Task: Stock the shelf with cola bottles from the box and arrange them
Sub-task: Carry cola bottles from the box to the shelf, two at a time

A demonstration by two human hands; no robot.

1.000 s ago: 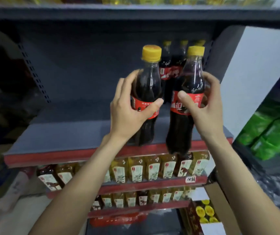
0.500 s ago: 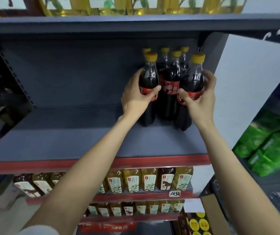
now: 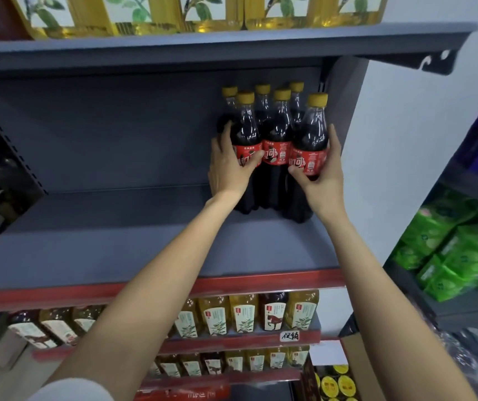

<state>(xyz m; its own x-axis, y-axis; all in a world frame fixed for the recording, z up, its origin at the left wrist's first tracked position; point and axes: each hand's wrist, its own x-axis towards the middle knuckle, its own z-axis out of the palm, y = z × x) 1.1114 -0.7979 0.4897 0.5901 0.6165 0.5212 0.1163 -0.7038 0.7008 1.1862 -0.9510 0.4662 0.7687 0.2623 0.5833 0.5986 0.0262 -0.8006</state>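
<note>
My left grip wraps the left front bottle; my right grip wraps the right front bottle. Both stand on the shelf at its back right, touching four more bottles.

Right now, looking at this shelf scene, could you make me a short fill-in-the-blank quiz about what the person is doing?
1. The dark cola bottles with red labels all wear caps coloured ____.
2. The left hand and right hand each grip one bottle in the ____ row.
3. The bottles stand at the ____ end of the grey metal shelf.
4. Counting caps, ____ bottles stand on that shelf.

Missing words: yellow; front; right; six
</note>
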